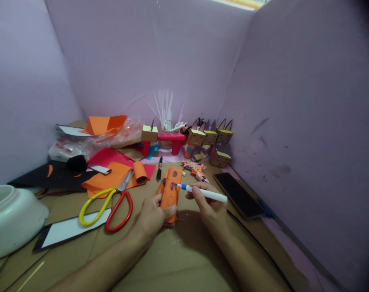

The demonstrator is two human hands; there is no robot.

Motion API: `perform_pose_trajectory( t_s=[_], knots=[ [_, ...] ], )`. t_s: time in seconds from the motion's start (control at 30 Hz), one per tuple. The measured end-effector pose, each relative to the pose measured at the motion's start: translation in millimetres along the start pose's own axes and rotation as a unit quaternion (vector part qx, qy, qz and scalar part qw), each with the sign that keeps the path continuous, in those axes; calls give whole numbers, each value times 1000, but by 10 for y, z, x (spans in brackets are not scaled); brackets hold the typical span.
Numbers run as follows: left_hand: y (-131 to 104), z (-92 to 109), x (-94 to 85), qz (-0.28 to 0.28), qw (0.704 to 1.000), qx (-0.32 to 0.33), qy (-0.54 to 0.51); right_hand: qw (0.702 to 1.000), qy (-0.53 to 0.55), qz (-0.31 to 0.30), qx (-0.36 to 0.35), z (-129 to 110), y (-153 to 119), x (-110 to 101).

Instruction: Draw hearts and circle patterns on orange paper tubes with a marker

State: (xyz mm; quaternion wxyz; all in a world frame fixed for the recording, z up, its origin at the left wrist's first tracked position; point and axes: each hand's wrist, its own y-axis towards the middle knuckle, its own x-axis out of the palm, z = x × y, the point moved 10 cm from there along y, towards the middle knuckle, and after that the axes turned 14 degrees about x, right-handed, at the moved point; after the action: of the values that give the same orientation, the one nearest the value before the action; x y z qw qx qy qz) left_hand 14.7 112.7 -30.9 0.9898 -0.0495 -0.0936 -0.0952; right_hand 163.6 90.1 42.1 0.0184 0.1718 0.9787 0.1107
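Bare forearms (111, 258) stretch over brown cardboard (142, 275) toward an orange paper piece (170, 198), mid-table.
From where I stand, the piece is tilted up in the left hand (154, 214), thumb across its lower front and fingers closed around its side; its top spot is purple, its lowest merely outlined. The right hand (209, 205) pinches a white marker (209, 194), its blue end pointing at the middle spot, though I can't tell if the tip touches. Behind lie a black pen (159, 168) and a small orange roll (140, 173); to the left, scissors (119, 189) with yellow and red handles; to the right, a dark phone (239, 195). Eared box-headed figures (210, 137) line the back.
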Motion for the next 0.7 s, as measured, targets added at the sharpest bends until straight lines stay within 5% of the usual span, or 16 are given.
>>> perform_pose_trajectory(
  t_s=[0.7],
  knots=[
    [8, 32, 21, -14, 1000, 16, -9, 999, -33, 7, -3, -14, -27, 15]
  ],
)
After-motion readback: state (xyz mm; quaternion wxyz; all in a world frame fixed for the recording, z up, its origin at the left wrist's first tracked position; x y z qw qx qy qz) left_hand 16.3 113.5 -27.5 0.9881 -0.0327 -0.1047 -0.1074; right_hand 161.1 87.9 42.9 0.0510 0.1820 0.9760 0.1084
